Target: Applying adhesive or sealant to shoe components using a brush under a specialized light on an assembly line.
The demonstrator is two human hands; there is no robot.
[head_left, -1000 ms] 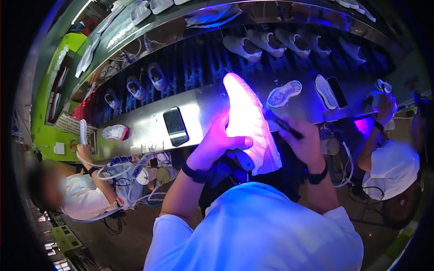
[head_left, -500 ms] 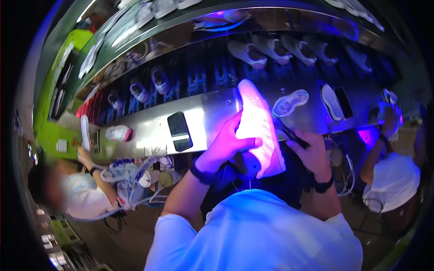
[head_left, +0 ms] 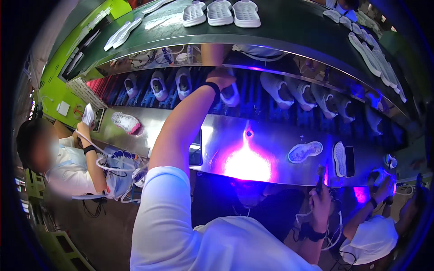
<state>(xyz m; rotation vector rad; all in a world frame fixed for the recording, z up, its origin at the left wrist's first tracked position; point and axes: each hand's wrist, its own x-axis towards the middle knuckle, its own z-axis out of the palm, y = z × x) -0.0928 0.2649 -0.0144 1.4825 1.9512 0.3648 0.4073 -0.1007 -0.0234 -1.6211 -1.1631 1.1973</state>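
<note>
Over rollers (head_left: 247,92), left hand (head_left: 221,78) touches shoe (head_left: 231,95); loose sole (head_left: 306,151), markings (head_left: 297,156) illegible.

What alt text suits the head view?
A person's left hand is at a pale shoe, one of a row on a dark rack; the right hand holds a slim dark tool by a metal bench lit violet.

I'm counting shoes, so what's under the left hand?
A pale shoe: its near end shows. The left hand covers much of its far end, so that part is hidden, and whether the hand grips it cannot be seen.
</note>
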